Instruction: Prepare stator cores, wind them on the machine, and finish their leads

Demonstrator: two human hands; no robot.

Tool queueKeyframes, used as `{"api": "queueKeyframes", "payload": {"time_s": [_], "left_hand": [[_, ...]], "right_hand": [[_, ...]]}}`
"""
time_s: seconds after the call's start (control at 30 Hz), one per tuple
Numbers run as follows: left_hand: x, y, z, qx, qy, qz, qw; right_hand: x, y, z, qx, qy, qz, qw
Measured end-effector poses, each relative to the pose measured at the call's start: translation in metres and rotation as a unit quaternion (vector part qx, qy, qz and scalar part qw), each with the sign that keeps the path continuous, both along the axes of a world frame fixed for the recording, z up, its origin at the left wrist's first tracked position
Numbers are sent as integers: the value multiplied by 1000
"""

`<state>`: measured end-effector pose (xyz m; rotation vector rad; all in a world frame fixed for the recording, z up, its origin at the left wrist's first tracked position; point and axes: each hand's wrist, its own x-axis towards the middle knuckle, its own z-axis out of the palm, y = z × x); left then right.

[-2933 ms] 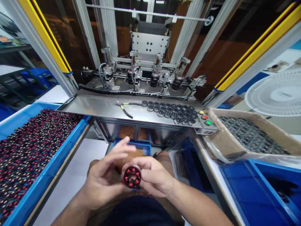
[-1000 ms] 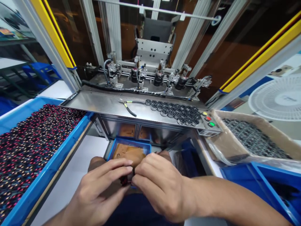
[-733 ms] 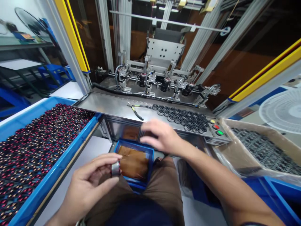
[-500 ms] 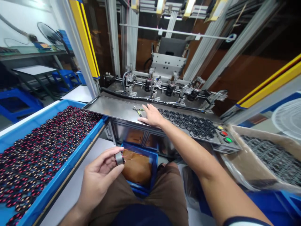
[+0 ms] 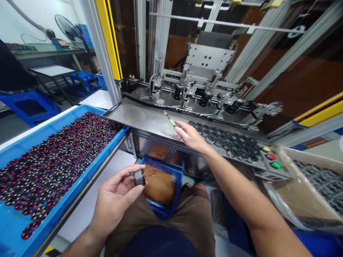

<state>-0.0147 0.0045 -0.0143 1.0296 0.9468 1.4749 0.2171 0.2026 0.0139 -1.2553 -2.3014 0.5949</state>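
My left hand (image 5: 115, 201) pinches a small round wound stator (image 5: 139, 177), grey on its side with red windings, between thumb and fingers above my lap. My right hand (image 5: 190, 136) reaches forward over the steel shelf (image 5: 139, 119) and is closed on the cutting pliers (image 5: 171, 122), whose yellow-green handle and metal tip stick out past my fingers. Just right of that hand lie several black ring parts (image 5: 227, 139) on the shelf.
A large blue tray (image 5: 16, 221) at my left is full of wound stators. A small blue bin (image 5: 177, 185) of brown scrap sits between my knees. Three coloured buttons (image 5: 270, 157) and a cardboard box (image 5: 300, 200) of black rings are at right; the winding machine (image 5: 193, 89) stands behind.
My right hand left the stator, reached to the steel shelf and closed on the pliers. My left hand kept the stator, turned side-on. The view shifted left and up.
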Motion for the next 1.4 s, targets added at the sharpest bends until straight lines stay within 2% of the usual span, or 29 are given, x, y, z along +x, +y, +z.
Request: {"api": "queueKeyframes", "payload": {"time_s": [0.1, 0.13, 0.2, 0.3, 0.37, 0.43, 0.57, 0.77, 1.03, 1.2, 1.4], "left_hand": [[1, -2, 0, -3, 6, 6, 1000], [2, -2, 0, -4, 11, 8, 1000], [4, -3, 1, -3, 26, 12, 1000], [11, -2, 4, 3, 57, 11, 998], [18, -2, 5, 6, 72, 5, 997], [25, -1, 6, 6, 77, -5, 997], [34, -2, 7, 0, 74, -25, 997], [35, -9, 9, -3, 94, -22, 995], [34, -10, 7, -3, 93, -15, 996], [33, -9, 6, -11, 79, -12, 997], [33, -6, 4, 25, 56, -12, 998]], "right_hand": [[11, -72, -11, -63, 99, 24, 993], [14, -100, -18, -123, 189, 42, 973], [18, -153, -36, -205, 281, 62, 935], [15, -211, -58, -211, 255, 53, 942], [13, -230, -65, -226, 252, 49, 940], [12, -237, -65, -231, 285, 49, 929], [13, -232, -53, -162, 342, 78, 922], [9, -224, -38, -107, 340, 102, 929], [-2, -219, -37, -83, 354, 106, 926], [-1, -220, -43, -80, 339, 102, 932], [3, -222, -42, -86, 298, 48, 949]]}}
